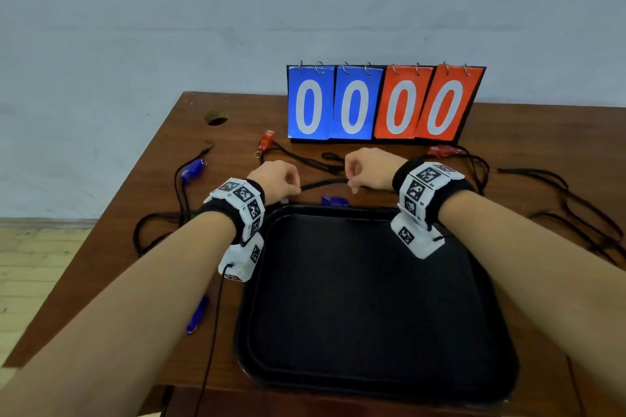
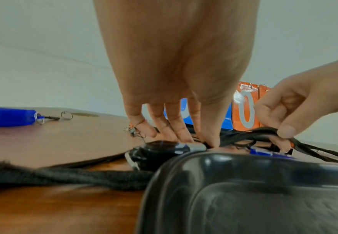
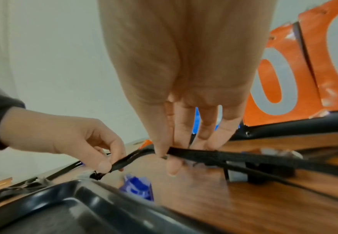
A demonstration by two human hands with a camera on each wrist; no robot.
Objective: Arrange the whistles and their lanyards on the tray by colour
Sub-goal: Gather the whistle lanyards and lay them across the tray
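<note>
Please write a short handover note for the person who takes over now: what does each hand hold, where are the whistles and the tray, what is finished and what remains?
Left hand: pinches one end of a black lanyard, just beyond the tray's far edge.
Right hand: pinches the same lanyard further along, held stretched between the hands.
Tray: nothing in it yet.
Blue whistles: one at the tray's far rim, one far left, one near left.
Red whistles: one by the scoreboard's left end, one at its right.
Done: nothing placed. Left: all whistles and lanyards, grouped by colour.
</note>
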